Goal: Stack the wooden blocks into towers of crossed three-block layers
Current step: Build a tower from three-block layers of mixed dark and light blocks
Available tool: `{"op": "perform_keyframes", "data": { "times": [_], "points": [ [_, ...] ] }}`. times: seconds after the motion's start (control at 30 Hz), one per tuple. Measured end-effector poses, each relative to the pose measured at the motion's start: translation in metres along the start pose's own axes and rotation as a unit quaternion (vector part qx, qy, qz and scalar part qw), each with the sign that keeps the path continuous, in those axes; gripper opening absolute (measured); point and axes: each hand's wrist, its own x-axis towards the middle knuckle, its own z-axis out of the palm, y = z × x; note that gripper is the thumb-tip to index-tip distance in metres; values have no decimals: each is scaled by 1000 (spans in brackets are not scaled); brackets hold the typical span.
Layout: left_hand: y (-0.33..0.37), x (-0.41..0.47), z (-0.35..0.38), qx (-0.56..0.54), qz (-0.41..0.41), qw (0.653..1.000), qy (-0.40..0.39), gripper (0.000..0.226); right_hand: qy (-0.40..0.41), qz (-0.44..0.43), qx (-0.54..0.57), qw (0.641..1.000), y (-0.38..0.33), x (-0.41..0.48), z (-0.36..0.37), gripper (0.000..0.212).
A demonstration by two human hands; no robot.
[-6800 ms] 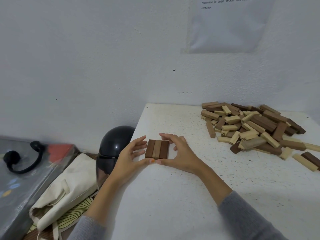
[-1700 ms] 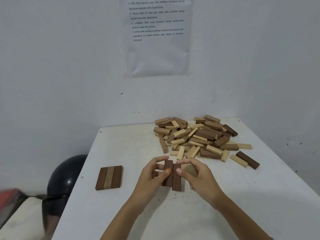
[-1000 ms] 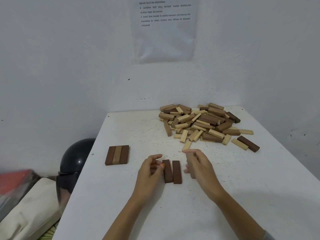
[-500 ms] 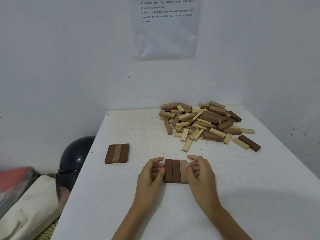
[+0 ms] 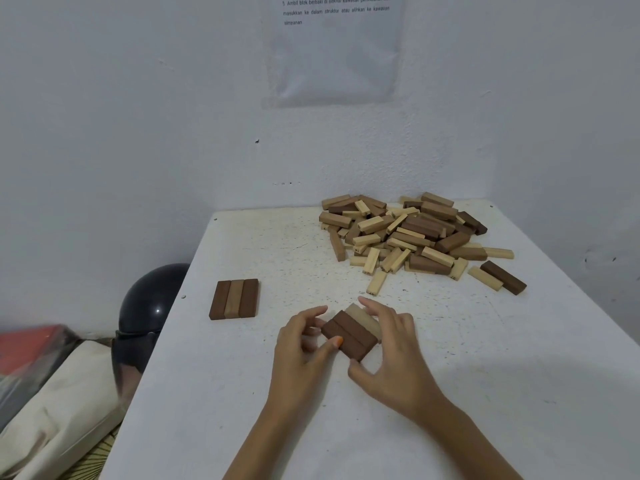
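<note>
A single view is given, taken by a wide-angle camera worn on the head. The scene is faced forward and downward from the near side of the white table (image 5: 242,393). The left hand (image 5: 301,351) and right hand (image 5: 394,355), both gripping the three-block layer (image 5: 349,334), are framed close, low in the centre. The block pile (image 5: 408,233) is seen farther off toward the back right, and the upper half is filled by the wall (image 5: 138,133).

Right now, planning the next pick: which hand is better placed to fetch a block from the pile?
Probably right: the right hand lies nearer the pile; the left hand sits beyond the held blocks, farther away.
</note>
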Motion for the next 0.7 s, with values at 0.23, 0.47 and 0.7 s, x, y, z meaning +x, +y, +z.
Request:
{"op": "perform_keyframes", "data": {
  "times": [0.23, 0.47, 0.7],
  "points": [
    [4, 1, 0, 42, 49, 995, -75, 63, -108, 43, 88, 989, 4, 14, -18, 83],
    [2, 0, -1, 33, 53, 995, -81, 63, -48, 59, -34, 997, 2, 6, -12, 75],
    [3, 2, 1, 25, 54, 996, -60, 64, -29, 86, 10, 996, -2, 5, -6, 73]
  ]
}}
